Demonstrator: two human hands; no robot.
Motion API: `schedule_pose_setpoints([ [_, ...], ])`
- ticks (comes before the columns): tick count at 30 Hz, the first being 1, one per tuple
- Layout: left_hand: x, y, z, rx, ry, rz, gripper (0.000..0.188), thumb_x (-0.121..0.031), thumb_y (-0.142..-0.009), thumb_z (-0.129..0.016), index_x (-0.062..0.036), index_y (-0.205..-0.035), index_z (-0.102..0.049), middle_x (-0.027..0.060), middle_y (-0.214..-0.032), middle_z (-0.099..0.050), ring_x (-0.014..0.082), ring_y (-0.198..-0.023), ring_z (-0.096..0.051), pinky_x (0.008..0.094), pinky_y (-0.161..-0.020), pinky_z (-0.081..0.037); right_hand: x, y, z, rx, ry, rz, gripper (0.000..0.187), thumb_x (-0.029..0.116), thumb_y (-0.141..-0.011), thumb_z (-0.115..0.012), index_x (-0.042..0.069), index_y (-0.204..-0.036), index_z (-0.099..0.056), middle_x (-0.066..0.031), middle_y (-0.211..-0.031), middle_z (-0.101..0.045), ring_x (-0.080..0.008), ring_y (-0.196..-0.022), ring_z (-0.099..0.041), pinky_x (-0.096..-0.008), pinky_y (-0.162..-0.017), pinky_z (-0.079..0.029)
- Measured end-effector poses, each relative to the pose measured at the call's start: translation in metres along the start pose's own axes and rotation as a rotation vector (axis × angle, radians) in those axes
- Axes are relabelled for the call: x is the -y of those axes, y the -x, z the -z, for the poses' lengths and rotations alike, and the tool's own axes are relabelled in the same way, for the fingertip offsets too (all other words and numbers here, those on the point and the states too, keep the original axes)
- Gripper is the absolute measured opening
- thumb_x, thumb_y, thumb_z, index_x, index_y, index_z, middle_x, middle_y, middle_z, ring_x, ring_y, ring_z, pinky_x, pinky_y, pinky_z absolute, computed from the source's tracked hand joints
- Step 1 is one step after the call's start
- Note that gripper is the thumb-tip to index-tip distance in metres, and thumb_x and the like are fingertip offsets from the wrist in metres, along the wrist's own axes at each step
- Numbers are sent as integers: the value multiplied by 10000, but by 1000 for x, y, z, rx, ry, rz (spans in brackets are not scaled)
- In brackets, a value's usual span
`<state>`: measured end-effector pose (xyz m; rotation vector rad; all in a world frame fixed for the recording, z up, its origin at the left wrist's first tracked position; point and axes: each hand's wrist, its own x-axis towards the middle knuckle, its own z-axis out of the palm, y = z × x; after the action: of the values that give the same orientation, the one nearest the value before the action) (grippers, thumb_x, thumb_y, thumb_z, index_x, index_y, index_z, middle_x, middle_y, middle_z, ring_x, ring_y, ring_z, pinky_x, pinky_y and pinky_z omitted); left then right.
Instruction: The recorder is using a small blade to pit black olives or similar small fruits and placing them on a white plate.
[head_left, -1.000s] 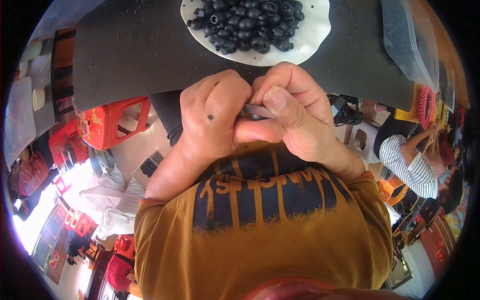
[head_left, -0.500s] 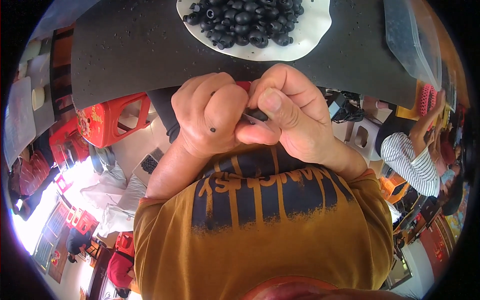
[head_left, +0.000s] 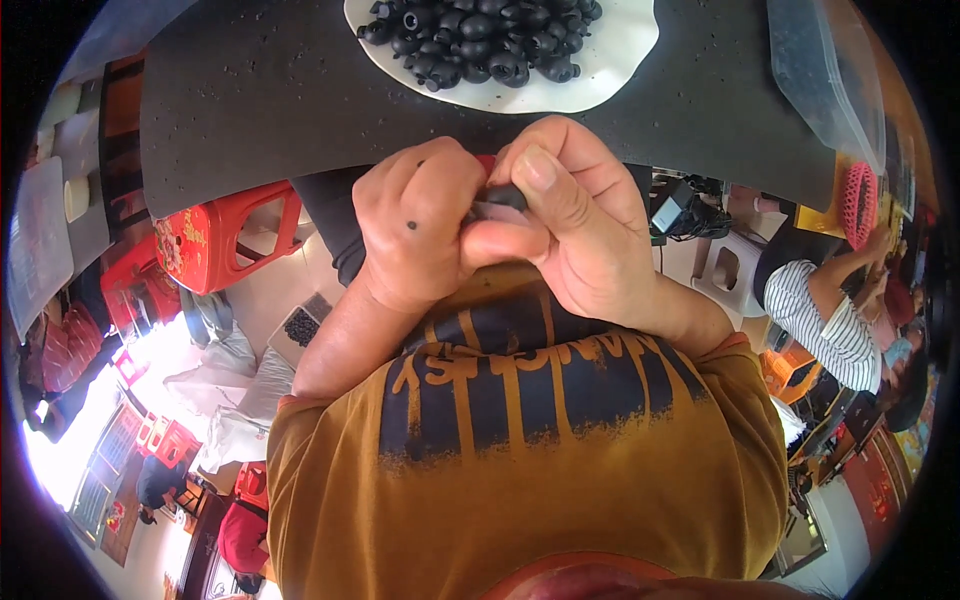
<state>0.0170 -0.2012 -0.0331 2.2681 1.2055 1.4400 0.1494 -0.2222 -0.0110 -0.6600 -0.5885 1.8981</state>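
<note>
My left hand (head_left: 415, 230) is closed in a fist around a small knife (head_left: 488, 211), whose thin grey blade shows above my outstretched thumb. A bit of red between the hands may be its handle; most of it is hidden. With thumb and bent forefinger, my right hand (head_left: 590, 215) pinches a small black rounded piece (head_left: 508, 196) against the blade. Black specks cling to the back of my left hand. Just beyond both hands, a white wavy-rimmed plate (head_left: 610, 85) holds a heap of similar black rounded pieces (head_left: 480, 40), some with round openings.
The plate stands on a dark table (head_left: 250, 110) strewn with black crumbs. A clear plastic bin (head_left: 825, 90) is at the far right. Red stools (head_left: 215, 235) stand at left, a black cable bundle (head_left: 690, 215) at right. Another person in a striped top (head_left: 815, 315) sits to the right.
Both hands have shifted slightly away from my body, and the left wrist has turned a little. More of the black piece and blade now shows. The plate sits slightly higher in the view.
</note>
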Motion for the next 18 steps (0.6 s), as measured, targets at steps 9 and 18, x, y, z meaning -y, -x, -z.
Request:
schedule_pose_setpoints([
  [9, 11, 8, 12, 43, 207, 287, 604, -637, -685, -524, -50, -606, -406, 50, -522, -366, 187, -419, -388, 271, -388, -299, 25, -5, 2, 45, 125, 134, 192, 211, -911, -474, 25, -890, -518, 24, -700, -490, -22, -567, -406, -151, -500, -342],
  [18, 11, 3, 17, 85, 173, 290, 554, -558, -749, -551, -41, -605, -413, 65, -531, -380, 206, -433, -397, 292, -399, -305, 210, -6, 66, -1077, 1639, 1321, 145, 153, -823, -580, 11, -827, -609, -68, -789, -623, -104, -610, -555, -234, -569, -435],
])
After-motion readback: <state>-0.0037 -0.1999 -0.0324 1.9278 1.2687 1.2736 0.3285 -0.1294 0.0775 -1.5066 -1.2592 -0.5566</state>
